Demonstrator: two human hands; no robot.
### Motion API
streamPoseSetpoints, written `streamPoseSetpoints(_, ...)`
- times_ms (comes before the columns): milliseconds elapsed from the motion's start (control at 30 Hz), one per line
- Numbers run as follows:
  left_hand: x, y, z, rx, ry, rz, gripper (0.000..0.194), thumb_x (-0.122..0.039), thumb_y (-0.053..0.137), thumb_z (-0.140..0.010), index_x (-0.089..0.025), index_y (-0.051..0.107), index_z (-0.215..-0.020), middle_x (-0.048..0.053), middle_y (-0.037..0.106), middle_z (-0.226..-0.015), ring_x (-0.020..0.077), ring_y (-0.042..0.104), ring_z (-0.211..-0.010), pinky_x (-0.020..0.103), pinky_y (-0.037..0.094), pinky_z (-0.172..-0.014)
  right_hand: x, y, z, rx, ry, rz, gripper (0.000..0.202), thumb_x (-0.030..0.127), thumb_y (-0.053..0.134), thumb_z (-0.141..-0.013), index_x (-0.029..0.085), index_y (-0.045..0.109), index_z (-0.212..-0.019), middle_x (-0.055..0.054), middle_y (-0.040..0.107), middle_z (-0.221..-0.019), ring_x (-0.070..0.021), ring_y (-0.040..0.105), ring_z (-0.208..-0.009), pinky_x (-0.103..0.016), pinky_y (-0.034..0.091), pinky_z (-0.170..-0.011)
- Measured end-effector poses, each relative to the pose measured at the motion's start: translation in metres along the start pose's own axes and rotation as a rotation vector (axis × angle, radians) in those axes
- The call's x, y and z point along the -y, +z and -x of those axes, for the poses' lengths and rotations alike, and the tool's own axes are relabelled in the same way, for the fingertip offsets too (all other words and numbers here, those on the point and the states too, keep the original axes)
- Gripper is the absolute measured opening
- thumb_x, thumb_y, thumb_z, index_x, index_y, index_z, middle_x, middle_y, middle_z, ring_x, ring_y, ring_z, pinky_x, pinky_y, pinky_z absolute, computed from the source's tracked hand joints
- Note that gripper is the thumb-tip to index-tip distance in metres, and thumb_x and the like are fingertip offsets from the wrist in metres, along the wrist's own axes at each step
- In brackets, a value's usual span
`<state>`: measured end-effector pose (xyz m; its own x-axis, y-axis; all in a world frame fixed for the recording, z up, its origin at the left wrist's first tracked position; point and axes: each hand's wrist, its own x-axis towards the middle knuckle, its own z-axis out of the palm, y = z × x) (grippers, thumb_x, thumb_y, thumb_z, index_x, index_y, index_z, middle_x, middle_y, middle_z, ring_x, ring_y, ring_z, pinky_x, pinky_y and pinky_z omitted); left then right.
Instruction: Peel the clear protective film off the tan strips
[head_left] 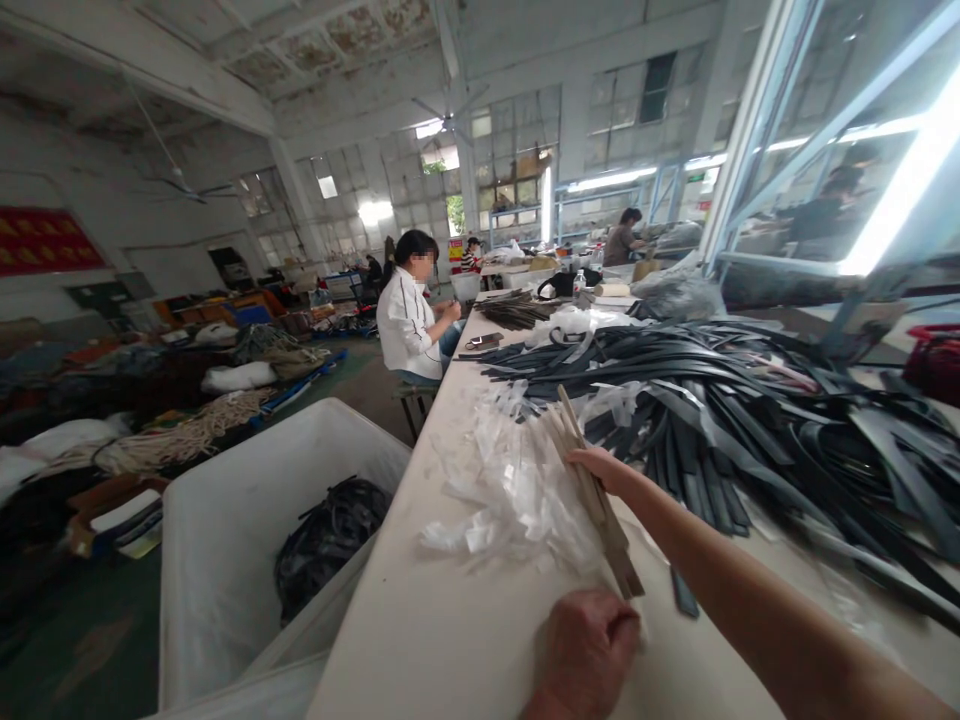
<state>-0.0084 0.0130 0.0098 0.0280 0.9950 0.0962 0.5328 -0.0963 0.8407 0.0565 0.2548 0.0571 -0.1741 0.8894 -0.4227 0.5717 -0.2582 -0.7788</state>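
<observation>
My right hand grips a bundle of flat tan-brown strips that lies at a slant over the table. Close to the near end of that bundle, my left hand is curled closed; whether anything is inside it is hidden. Crumpled translucent white film strips lie just left of the bundle. On the right, a large heap of long black strips spreads over the table, and one short black piece shows below my right forearm.
The pale table runs away from me. Left of it stands a white bin with dark strips inside. Farther along, a seated person in white works beside the table. A phone and more brown strips lie there.
</observation>
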Motion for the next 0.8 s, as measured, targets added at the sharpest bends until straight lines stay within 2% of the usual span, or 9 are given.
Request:
streamPoseSetpoints(167, 0.005, 0.005, -0.002, -0.069, 0.055, 0.049, 0.017, -0.024, 0.06, -0.083, -0.026, 0.076, -0.09, 0.0, 0.074, -0.087, 0.0175, 0.067, -0.084, 0.028, 0.047, -0.081, -0.014, -0.03, 0.031, 0.111, -0.156, -0.445, 0.029, 0.037, 0.05, -0.1, 0.01, 0.061, -0.104, -0.006, 0.064, -0.093, -0.0125, 0.063, -0.078, -0.028, 0.055, -0.072)
streamPoseSetpoints(233, 0.003, 0.004, -0.001, -0.075, 0.056, 0.053, 0.016, -0.025, 0.061, -0.083, -0.025, 0.076, -0.088, 0.0, 0.074, -0.086, 0.0171, 0.066, -0.083, 0.028, 0.047, -0.079, -0.018, -0.035, 0.043, 0.099, -0.232, -0.586, 0.027, 0.036, 0.051, -0.099, 0.011, 0.059, -0.105, -0.005, 0.063, -0.09, -0.0116, 0.061, -0.075, -0.028, 0.055, -0.071)
streamPoseSetpoints(333, 0.002, 0.001, 0.0, -0.072, 0.039, 0.07, 0.016, -0.026, 0.061, -0.084, -0.024, 0.075, -0.089, 0.0, 0.074, -0.087, 0.0164, 0.066, -0.083, 0.027, 0.046, -0.08, -0.019, -0.038, 0.058, 0.025, -0.344, -0.728, 0.022, 0.034, 0.058, -0.094, 0.012, 0.055, -0.093, 0.002, 0.053, -0.071, -0.0072, 0.05, -0.056, -0.022, 0.049, -0.055)
streamPoseSetpoints(400, 0.002, 0.001, 0.0, -0.072, 0.031, 0.091, 0.017, -0.025, 0.059, -0.085, -0.024, 0.075, -0.091, 0.0, 0.073, -0.088, 0.0158, 0.066, -0.084, 0.026, 0.046, -0.08, -0.014, -0.042, 0.071, -0.046, -0.428, -0.777, 0.027, 0.037, 0.065, -0.087, 0.014, 0.05, -0.084, 0.006, 0.043, -0.062, -0.0049, 0.04, -0.048, -0.018, 0.04, -0.046)
streamPoseSetpoints(467, 0.004, 0.002, 0.0, -0.08, 0.028, 0.096, 0.018, -0.025, 0.058, -0.085, -0.023, 0.075, -0.091, 0.0, 0.073, -0.088, 0.0155, 0.066, -0.083, 0.026, 0.047, -0.08, -0.004, -0.052, 0.09, -0.131, -0.53, -0.807, 0.036, 0.042, 0.072, -0.077, 0.015, 0.049, -0.083, 0.007, 0.041, -0.06, -0.0045, 0.037, -0.045, -0.018, 0.036, -0.043)
streamPoseSetpoints(567, 0.007, 0.002, 0.0, -0.079, 0.035, 0.092, 0.019, -0.026, 0.057, -0.086, -0.022, 0.074, -0.092, 0.001, 0.073, -0.087, 0.0153, 0.065, -0.082, 0.026, 0.046, -0.079, 0.012, -0.078, 0.13, -0.267, -0.689, -0.81, 0.045, 0.047, 0.078, -0.065, 0.017, 0.052, -0.087, 0.007, 0.044, -0.058, -0.0058, 0.038, -0.045, -0.021, 0.04, -0.045)
streamPoseSetpoints(633, 0.007, 0.001, 0.001, -0.074, 0.044, 0.096, 0.02, -0.028, 0.055, -0.088, -0.022, 0.074, -0.091, 0.001, 0.072, -0.087, 0.015, 0.064, -0.081, 0.026, 0.045, -0.078, 0.017, -0.093, 0.158, -0.343, -0.769, -0.789, 0.045, 0.047, 0.078, -0.064, 0.018, 0.054, -0.089, 0.007, 0.046, -0.058, -0.0069, 0.04, -0.046, -0.022, 0.043, -0.047)
streamPoseSetpoints(700, 0.006, 0.0, 0.001, -0.074, 0.058, 0.098, 0.021, -0.028, 0.055, -0.089, -0.021, 0.074, -0.09, 0.001, 0.072, -0.086, 0.015, 0.064, -0.082, 0.026, 0.045, -0.078, 0.011, -0.1, 0.181, -0.399, -0.809, -0.763, 0.042, 0.046, 0.076, -0.067, 0.019, 0.056, -0.092, 0.006, 0.048, -0.059, -0.0079, 0.043, -0.048, -0.023, 0.045, -0.05)
streamPoseSetpoints(800, 0.003, -0.002, 0.002, -0.079, 0.066, 0.08, 0.02, -0.028, 0.056, -0.089, -0.019, 0.074, -0.088, 0.002, 0.072, -0.086, 0.0155, 0.063, -0.082, 0.027, 0.046, -0.079, -0.017, -0.088, 0.197, -0.411, -0.784, -0.701, 0.038, 0.045, 0.075, -0.07, 0.018, 0.058, -0.091, 0.003, 0.053, -0.061, -0.0102, 0.048, -0.051, -0.024, 0.046, -0.052)
